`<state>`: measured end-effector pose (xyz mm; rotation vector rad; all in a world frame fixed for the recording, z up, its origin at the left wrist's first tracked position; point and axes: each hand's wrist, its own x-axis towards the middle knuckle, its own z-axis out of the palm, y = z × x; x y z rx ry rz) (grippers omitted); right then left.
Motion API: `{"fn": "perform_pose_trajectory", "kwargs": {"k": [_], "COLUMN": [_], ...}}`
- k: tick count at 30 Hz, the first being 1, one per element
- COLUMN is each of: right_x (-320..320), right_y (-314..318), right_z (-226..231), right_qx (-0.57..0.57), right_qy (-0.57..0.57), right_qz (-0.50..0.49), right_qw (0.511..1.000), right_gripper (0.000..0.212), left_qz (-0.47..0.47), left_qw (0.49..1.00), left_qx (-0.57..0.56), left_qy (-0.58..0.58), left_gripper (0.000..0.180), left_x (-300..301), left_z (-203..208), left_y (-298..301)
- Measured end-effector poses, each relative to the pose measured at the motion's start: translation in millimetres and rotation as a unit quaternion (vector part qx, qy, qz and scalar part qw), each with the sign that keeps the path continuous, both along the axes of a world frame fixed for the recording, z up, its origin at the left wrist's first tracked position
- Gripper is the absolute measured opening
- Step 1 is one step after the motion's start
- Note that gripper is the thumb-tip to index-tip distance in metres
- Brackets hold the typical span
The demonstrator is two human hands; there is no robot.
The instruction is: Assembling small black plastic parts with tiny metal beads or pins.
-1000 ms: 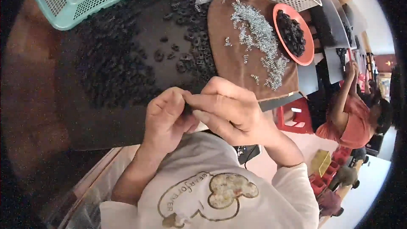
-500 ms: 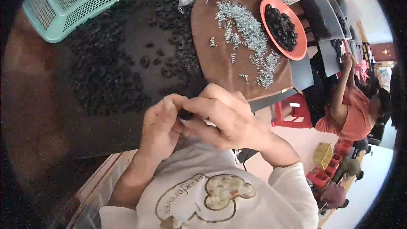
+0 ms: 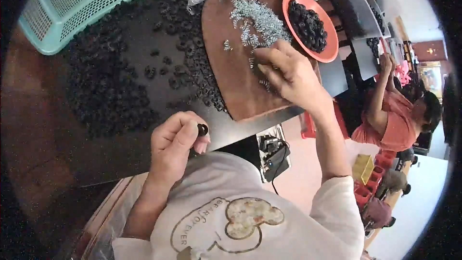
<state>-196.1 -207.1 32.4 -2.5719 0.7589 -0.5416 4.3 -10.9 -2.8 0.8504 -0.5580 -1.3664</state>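
A small black piece sits pinched between the thumb and bent fingers of the left hand; its rounded, ring-like end shows beside the thumb tip and catches a little light. The silvery metal springs, small and tightly coiled, lie loose on the brown cloth, heaped in a dense, uneven band at many angles. A few strays lie apart from the heap (some just beside and below the fingers of the right hand, which bend down over the cloth). Whether those fingertips touch a spring is hard to tell.
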Motion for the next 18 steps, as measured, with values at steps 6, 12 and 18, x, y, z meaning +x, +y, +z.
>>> {"fn": "perform_pose_trajectory", "kwargs": {"k": [6,12,18], "right_x": [1.3,6.3,0.6], "right_y": [-4.1,1.6,-8.9], "right_z": [0.7,7.9,6.9], "right_qx": [-0.031,-0.029,-0.044], "right_qy": [0.102,0.116,0.107], "right_qz": [0.026,0.017,0.011], "right_qw": [0.994,0.993,0.993], "right_gripper": [0.025,0.019,0.018], "left_qz": [-0.004,-0.003,0.006], "left_qw": [0.999,0.998,0.998], "left_qx": [0.000,-0.007,0.008], "left_qy": [-0.046,-0.064,-0.069], "left_gripper": [0.024,0.023,0.023], "left_x": [0.4,1.4,-0.2], "left_z": [-4.4,-4.9,-0.8], "left_y": [3.3,5.2,6.0]}}
